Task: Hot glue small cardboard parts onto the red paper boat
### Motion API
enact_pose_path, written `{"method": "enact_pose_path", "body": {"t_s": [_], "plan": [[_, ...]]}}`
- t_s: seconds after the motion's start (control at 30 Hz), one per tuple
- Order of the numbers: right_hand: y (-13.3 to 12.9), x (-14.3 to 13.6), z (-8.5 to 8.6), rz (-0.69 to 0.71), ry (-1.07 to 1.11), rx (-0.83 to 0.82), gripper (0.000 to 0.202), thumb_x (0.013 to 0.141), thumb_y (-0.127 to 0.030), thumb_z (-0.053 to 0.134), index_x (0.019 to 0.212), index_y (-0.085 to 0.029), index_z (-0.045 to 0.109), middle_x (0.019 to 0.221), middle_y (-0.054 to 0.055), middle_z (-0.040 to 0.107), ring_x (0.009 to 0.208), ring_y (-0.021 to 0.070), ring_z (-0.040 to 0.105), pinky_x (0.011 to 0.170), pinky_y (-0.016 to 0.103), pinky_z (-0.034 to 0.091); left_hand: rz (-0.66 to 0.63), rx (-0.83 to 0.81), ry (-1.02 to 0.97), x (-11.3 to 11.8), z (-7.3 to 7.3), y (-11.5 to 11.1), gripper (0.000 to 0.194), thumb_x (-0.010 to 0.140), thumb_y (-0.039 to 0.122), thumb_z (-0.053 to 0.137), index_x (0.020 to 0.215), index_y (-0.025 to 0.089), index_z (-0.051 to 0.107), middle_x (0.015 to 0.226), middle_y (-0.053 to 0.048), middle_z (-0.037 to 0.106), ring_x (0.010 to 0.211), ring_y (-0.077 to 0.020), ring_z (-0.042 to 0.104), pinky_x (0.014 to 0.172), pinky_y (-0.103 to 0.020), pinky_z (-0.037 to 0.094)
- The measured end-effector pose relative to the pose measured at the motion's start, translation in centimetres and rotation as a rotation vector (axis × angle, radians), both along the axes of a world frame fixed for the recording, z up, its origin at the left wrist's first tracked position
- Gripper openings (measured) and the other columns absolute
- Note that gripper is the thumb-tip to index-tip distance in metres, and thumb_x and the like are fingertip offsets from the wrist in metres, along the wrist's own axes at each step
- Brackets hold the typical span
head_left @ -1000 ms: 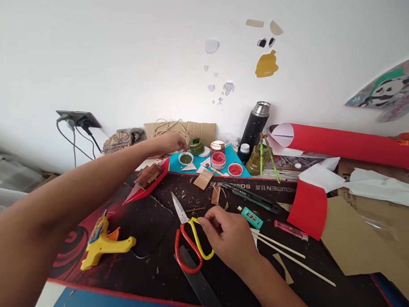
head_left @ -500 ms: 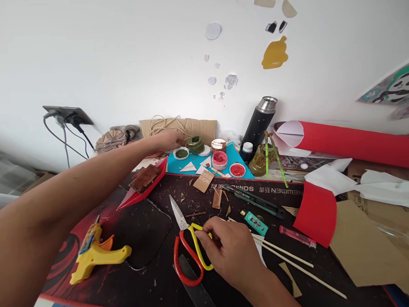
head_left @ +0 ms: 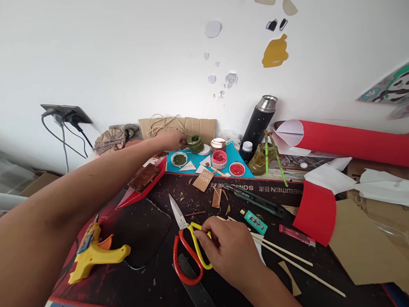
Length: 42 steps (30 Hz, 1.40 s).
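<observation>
Across the surface (head_left: 155, 285), little else had shifted: the boat (head_left: 163, 169) still lay under my left arm, and the scissors (head_left: 178, 215) lay open beside my right hand (head_left: 229, 246). Its fingers stayed curled together; I couldn't tell whether they pinched anything. My left hand (head_left: 172, 140) reached beside the green jar (head_left: 195, 145), its grip too hidden to tell. The green lid (head_left: 179, 159) had slid slightly nearer me, probably nudged by that hand.
</observation>
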State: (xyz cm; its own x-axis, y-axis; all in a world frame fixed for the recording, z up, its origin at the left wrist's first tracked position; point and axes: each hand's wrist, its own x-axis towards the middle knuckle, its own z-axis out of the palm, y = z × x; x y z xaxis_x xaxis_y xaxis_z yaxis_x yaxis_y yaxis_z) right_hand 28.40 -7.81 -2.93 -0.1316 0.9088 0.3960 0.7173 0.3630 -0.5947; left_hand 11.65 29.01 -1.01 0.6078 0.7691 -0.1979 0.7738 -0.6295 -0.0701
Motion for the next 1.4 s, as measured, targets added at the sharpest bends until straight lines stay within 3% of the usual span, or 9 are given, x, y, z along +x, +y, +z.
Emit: {"method": "enact_pose_path", "body": {"t_s": [0.17,0.33,0.67,0.87,1.0,1.13,1.27,1.33,1.4], "plan": [[-0.1,-0.1,-0.2,-0.002,-0.019,0.002,0.044,0.115,-0.046,0.048,0.083,-0.021,0.065,0.06,-0.003,0.066,0.052,0.0124,0.061,0.058,0.029,0.033,0.031,0.02,0.014,0.6,-0.7,0.2,0.037,0.085,0.049,0.063,0.109,0.028,0.082,0.107,-0.012,0.081,0.1,-0.0351,0.073,0.08,-0.037,0.05],[-0.1,0.0,-0.3,0.006,-0.021,-0.016,0.043,0.115,-0.045,0.049,0.084,-0.021,0.066,0.062,-0.003,0.067,0.053,0.0126,0.063,0.059,0.029,0.032,0.05,0.033,0.003,0.5,-0.3,-0.3,0.032,0.082,0.045,0.064,0.103,0.029,0.082,0.102,-0.009,0.082,0.097,-0.033,0.072,0.079,-0.036,0.049],[-0.1,0.1,-0.2,0.007,0.016,-0.037,0.037,0.112,-0.044,0.055,0.085,-0.021,0.067,0.059,-0.004,0.064,0.05,0.0121,0.059,0.058,0.028,0.031,0.135,0.098,-0.154,-2.1,2.6,-1.7,0.036,0.083,0.04,0.062,0.112,0.025,0.078,0.102,-0.009,0.082,0.095,-0.0308,0.073,0.076,-0.035,0.049],[0.0,0.1,-0.3,0.003,0.046,-0.042,0.036,0.111,-0.043,0.057,0.084,-0.021,0.066,0.059,-0.005,0.063,0.05,0.0118,0.057,0.057,0.027,0.031,0.134,0.065,-0.251,-4.2,5.3,-3.9,0.042,0.088,0.037,0.059,0.122,0.024,0.079,0.103,-0.004,0.084,0.093,-0.0241,0.075,0.081,-0.031,0.053],[-0.1,-0.1,0.1,0.021,0.093,-0.013,0.035,0.111,-0.042,0.057,0.083,-0.021,0.066,0.057,-0.005,0.061,0.049,0.0117,0.055,0.056,0.027,0.031,0.124,-0.026,-0.293,-5.1,7.3,-7.3,0.03,0.085,0.044,0.068,0.104,0.027,0.084,0.092,-0.001,0.084,0.087,-0.0226,0.074,0.081,-0.031,0.052],[-0.2,-0.1,0.8,0.01,0.214,-0.052,0.032,0.108,-0.04,0.061,0.082,-0.022,0.066,0.058,-0.005,0.061,0.05,0.0105,0.053,0.055,0.025,0.033,-0.003,-0.146,-0.267,-3.9,8.0,-13.4,0.022,0.089,0.041,0.067,0.1,0.028,0.083,0.087,0.003,0.082,0.078,-0.0193,0.073,0.074,-0.028,0.05],[-0.1,0.3,1.1,-0.076,0.354,-0.088,0.032,0.104,-0.043,0.064,0.079,-0.022,0.065,0.057,-0.007,0.054,0.048,0.01,0.048,0.052,0.024,0.033,-0.277,-0.217,-0.211,-1.5,6.6,-20.0,0.012,0.09,0.026,0.07,0.095,0.028,0.08,0.093,0.001,0.082,0.086,-0.02,0.074,0.071,-0.027,0.047],[0.1,0.5,1.1,-0.112,0.397,-0.089,0.032,0.103,-0.044,0.064,0.079,-0.022,0.064,0.056,-0.007,0.052,0.049,0.0102,0.046,0.052,0.023,0.033,-0.401,-0.25,-0.204,-0.5,5.6,-22.3,0.01,0.09,0.019,0.069,0.088,0.025,0.077,0.093,-0.002,0.081,0.093,-0.0222,0.074,0.075,-0.029,0.048],[0.2,0.6,1.1,-0.128,0.419,-0.09,0.032,0.102,-0.043,0.064,0.079,-0.022,0.064,0.057,-0.007,0.051,0.05,0.0104,0.046,0.052,0.023,0.033,-0.438,-0.263,-0.188,0.1,4.7,-23.8,0.009,0.091,0.021,0.07,0.084,0.023,0.075,0.09,-0.004,0.08,0.09,-0.0235,0.074,0.072,-0.03,0.048]]}}
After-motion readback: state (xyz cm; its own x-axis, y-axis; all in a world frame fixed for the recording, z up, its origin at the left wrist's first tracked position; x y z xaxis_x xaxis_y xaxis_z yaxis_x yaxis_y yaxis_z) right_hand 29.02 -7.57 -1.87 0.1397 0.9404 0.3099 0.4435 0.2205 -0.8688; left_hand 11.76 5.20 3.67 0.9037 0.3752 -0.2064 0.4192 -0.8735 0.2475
